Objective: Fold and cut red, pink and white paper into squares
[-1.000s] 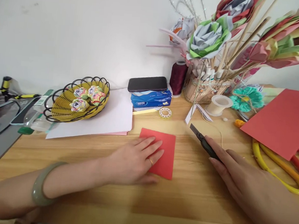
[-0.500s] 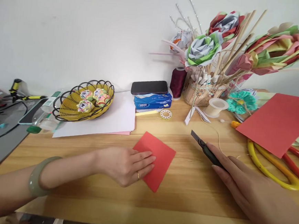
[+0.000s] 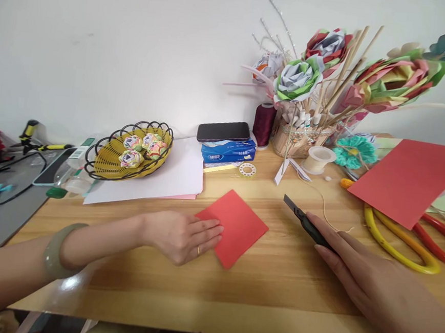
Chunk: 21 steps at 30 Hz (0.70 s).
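Note:
A small red paper square (image 3: 237,226) lies turned like a diamond on the wooden table (image 3: 274,293). My left hand (image 3: 184,235), with a ring and a jade bangle at the wrist, rests flat on the square's left corner. My right hand (image 3: 371,281) lies on the table to the right and holds a black utility knife (image 3: 305,222). The knife's blade points up and left, a short gap from the square's right corner.
A wire basket (image 3: 129,151) of paper flowers stands on white sheets (image 3: 167,177). A phone (image 3: 223,131) lies on a blue tissue pack. Behind are a thread spool (image 3: 263,123), a paper-flower holder (image 3: 298,136), a large red sheet (image 3: 406,181) and yellow and red scissors (image 3: 405,242).
My left hand has rotated the red square from nearly straight to a diamond and slid back to its left corner. My right hand with the knife has barely moved.

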### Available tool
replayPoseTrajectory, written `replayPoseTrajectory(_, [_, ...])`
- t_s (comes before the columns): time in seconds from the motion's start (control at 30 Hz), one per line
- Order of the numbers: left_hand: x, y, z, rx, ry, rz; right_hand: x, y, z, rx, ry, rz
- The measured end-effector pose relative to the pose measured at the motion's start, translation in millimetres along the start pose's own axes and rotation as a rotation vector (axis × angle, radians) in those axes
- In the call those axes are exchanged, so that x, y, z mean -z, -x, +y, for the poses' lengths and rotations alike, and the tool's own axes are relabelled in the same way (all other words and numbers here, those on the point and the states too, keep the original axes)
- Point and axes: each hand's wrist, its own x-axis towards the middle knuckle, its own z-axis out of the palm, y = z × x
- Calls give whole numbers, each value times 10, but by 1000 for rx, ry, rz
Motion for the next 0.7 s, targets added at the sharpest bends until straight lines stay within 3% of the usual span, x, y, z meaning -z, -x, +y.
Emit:
replayPoseTrajectory(0.17, [-122,82,-157,297,173,184,37,23,-35,-23,-8,12])
replayPoseTrajectory(0.3, [-208,151,-259,443,322,289,50,38,-34,-36,-31,8])
replayPoseTrajectory(0.47, [-193,177,-370,530,684,237,28,44,-25,-53,-61,-19])
replayPoseTrajectory(0.7, [-104,176,-515,705,1055,51,-19,89,8,-76,-82,-101])
